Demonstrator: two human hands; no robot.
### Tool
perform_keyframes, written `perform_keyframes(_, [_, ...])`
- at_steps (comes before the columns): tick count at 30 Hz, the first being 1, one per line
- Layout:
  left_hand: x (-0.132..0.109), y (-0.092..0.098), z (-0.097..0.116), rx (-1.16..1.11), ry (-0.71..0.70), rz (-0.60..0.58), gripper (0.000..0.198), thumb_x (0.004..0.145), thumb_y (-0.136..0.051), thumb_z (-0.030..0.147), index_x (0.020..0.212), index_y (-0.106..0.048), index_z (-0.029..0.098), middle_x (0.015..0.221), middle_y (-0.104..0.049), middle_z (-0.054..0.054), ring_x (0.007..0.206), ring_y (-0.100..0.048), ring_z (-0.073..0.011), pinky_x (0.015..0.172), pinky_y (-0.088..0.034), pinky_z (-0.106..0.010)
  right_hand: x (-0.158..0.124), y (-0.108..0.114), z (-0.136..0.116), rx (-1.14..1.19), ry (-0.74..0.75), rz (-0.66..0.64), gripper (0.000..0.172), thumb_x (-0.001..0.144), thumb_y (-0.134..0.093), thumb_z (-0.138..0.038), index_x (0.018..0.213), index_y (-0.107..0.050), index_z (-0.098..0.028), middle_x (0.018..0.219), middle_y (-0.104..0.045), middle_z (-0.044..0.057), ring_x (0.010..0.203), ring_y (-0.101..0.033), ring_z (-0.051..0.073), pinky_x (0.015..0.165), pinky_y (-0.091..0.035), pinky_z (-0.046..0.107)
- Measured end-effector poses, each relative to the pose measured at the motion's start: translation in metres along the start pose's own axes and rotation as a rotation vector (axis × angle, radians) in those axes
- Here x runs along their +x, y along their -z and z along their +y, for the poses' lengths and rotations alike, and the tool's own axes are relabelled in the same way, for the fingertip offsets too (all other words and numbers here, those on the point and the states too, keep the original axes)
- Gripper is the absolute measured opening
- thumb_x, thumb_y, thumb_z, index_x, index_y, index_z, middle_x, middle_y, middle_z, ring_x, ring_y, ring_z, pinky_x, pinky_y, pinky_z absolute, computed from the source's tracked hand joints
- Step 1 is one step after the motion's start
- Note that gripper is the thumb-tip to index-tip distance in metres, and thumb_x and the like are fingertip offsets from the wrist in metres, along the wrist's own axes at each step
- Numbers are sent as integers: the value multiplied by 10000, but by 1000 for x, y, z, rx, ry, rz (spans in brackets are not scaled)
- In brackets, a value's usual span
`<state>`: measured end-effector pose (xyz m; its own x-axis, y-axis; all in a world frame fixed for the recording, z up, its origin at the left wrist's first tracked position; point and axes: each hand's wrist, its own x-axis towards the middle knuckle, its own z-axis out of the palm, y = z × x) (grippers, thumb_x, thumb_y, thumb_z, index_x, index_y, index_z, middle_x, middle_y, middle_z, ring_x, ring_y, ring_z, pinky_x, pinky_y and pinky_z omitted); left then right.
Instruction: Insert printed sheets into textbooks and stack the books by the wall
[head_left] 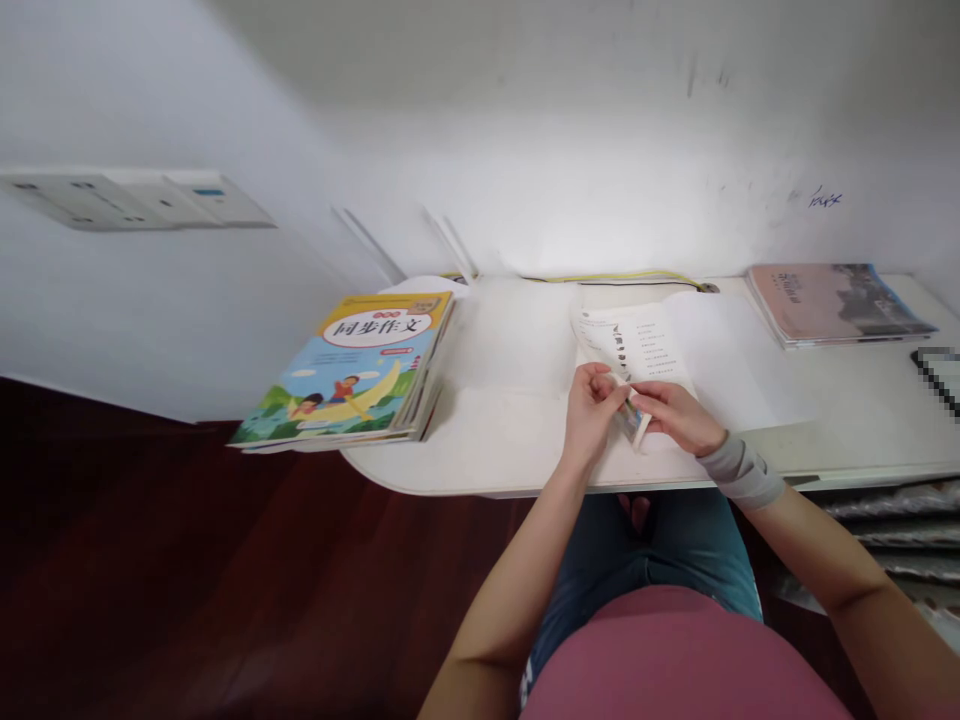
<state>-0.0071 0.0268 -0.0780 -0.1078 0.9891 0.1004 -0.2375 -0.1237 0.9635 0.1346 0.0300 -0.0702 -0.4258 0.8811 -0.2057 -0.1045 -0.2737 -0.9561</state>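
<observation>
An open booklet [651, 345] with printed characters on its page lies on the white desk in front of me. My left hand [589, 412] pinches its lower edge with thumb and fingers together. Close beside it, my right hand [679, 412] grips the same lower edge, and the fingertips nearly meet. A small coloured part of the booklet [632, 420] shows bent up between the hands; the fingers hide the rest. A pale, translucent sheet [517, 345] spreads to the left of the booklet, and a white sheet [742, 370] extends from under its right side.
A stack of books [352, 365] with a yellow and blue cover overhangs the desk's [450, 455] left edge. Pinkish books [832, 305] lie at the back right, and a dark-edged object [934, 375] at the far right. A yellow cable [622, 276] runs along the wall.
</observation>
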Motion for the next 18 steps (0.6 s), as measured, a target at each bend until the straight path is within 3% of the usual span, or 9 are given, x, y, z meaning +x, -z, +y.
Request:
perform_keyframes(6, [-4, 1, 7, 181, -69, 7, 316, 584, -520, 76, 857, -451, 220, 686, -410, 71, 573, -416, -72, 567, -365, -193, -4, -2, -6, -430, 153, 157, 357, 720, -558, -237, 1051, -667, -159, 730, -652, 4, 641, -576, 140, 590, -494, 270])
perform_keyframes(10, [-4, 25, 29, 408, -96, -30, 330, 548, -495, 70, 842, -469, 219, 702, -438, 68, 533, -402, -67, 519, -330, -200, -12, 8, -20, -536, 292, 348, 407, 723, -552, -251, 1100, -660, -142, 711, -666, 15, 586, -563, 142, 604, -500, 308])
perform_keyframes(15, [-5, 71, 55, 651, -103, 13, 250, 567, -497, 108, 794, -479, 210, 596, -418, 81, 502, -389, -80, 515, -318, -208, -49, 48, -38, -454, 487, 626, 328, 776, -596, -351, 1034, -702, -177, 871, -716, 39, 683, -627, 167, 620, -528, 315])
perform_keyframes(18, [-8, 90, 64, 728, -64, 30, 213, 573, -500, 148, 776, -476, 207, 540, -389, 88, 487, -388, -90, 504, -314, -212, -83, 79, -31, -449, 545, 792, 333, 787, -623, -389, 1044, -703, -194, 929, -722, 47, 716, -647, 169, 629, -541, 306])
